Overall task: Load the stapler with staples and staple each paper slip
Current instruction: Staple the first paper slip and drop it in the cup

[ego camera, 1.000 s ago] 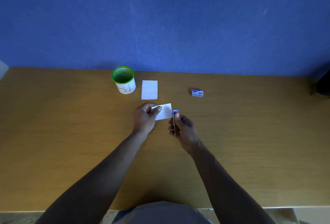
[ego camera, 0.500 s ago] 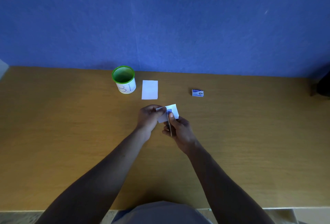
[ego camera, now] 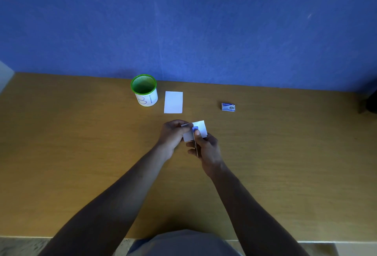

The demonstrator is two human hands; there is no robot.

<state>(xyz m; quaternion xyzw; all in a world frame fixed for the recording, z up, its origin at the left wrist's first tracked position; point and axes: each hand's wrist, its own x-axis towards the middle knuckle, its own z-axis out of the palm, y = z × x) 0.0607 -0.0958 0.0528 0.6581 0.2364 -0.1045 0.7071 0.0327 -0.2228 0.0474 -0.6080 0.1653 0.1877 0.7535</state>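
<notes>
Head view: both hands met mid-tabletop point(ego camera: 81, 153), well short of the wall.
Left hand point(ego camera: 172, 135): pinched the left end of a paper slip point(ego camera: 201, 128).
Right hand point(ego camera: 206, 147): clamped round the stapler point(ego camera: 195, 133), thumb on its blue tip, nose over the slip.
Second slip point(ego camera: 173, 102): flat, beyond the hands, just right of a green-rimmed cup point(ego camera: 144, 92).
Staple box point(ego camera: 228, 106): far right of the slips, apart.
Hard to tell: stapler body mostly hidden by fingers; whether its mouth closed on the slip unclear.
</notes>
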